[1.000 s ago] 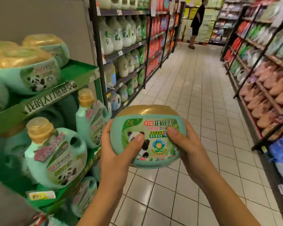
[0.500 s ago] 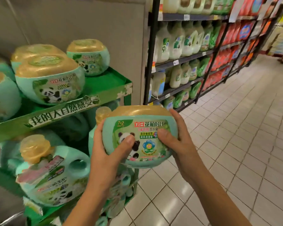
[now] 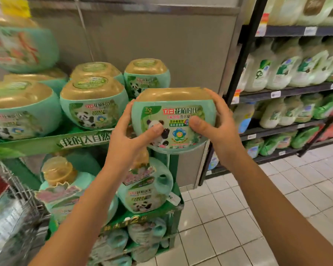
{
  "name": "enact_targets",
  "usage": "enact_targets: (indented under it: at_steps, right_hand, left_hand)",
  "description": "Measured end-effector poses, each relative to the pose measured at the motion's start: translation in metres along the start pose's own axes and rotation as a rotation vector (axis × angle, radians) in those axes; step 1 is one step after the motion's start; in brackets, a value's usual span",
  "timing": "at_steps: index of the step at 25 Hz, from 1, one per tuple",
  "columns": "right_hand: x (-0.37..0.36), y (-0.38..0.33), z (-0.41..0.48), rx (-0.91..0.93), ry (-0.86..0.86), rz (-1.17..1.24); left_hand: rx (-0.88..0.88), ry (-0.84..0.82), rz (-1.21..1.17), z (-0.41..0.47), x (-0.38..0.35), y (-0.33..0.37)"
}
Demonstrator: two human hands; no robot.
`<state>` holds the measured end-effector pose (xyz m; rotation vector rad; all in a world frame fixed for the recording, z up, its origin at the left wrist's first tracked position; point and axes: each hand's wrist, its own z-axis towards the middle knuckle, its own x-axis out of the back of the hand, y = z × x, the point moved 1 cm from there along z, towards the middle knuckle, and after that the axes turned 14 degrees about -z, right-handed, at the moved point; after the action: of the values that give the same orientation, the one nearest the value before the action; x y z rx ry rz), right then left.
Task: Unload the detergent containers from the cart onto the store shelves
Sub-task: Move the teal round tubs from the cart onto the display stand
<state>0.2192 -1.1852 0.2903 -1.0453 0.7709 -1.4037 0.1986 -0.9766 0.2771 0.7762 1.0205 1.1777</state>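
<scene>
You held the detergent tub (image 3: pixel 178 104) upright in the air, gripped from both sides. Your left hand (image 3: pixel 129 139) curled round its left flank, thumb pressed on the panda label; your right hand (image 3: pixel 221 129) wrapped its right flank, thumb on the front. Just behind it stood matching tubs (image 3: pixel 93 104) on the green display shelf (image 3: pixel 46 144); farther right, pale bottles (image 3: pixel 277 70) filled a dark rack (image 3: pixel 288 92).

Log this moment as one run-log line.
left hand: holds detergent tub | right hand: holds detergent tub | detergent tub: upright, off the shelf | green display shelf: similar tubs standing on it | placed: not yet
</scene>
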Motion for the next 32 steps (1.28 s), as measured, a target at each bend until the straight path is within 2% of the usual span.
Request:
enact_targets:
  at_steps: [5,9,12,16,18,23,28,32]
  right_hand:
    - [-0.009,0.010,0.041,0.086,0.030,-0.072]
    - [-0.021,0.021,0.065,0.160,0.103,-0.150]
    - [-0.032,0.036,0.076,0.140,0.162,-0.143]
    - [-0.038,0.049,0.088,0.136,0.178,-0.112]
    - [-0.038,0.052,0.094,0.128,0.163,-0.117]
    - [-0.045,0.061,0.106,0.116,0.117,-0.141]
    - [-0.039,0.065,0.117,0.109,-0.008,-0.315]
    - [-0.028,0.065,0.125,0.095,-0.062,-0.324]
  left_hand:
    - [-0.022,0.119,0.253,0.033,0.021,0.013]
    - [-0.198,0.056,0.526,0.057,0.041,0.034]
    - [-0.353,0.054,0.699,0.075,0.073,0.055]
    - [-0.223,0.018,1.100,0.094,0.109,0.060]
    - [-0.189,-0.008,1.217,0.095,0.117,0.053]
    - [-0.271,0.019,1.135,0.095,0.128,0.042]
    - [-0.291,0.030,1.103,0.097,0.132,0.037]
    - [-0.299,0.032,1.062,0.097,0.135,0.036]
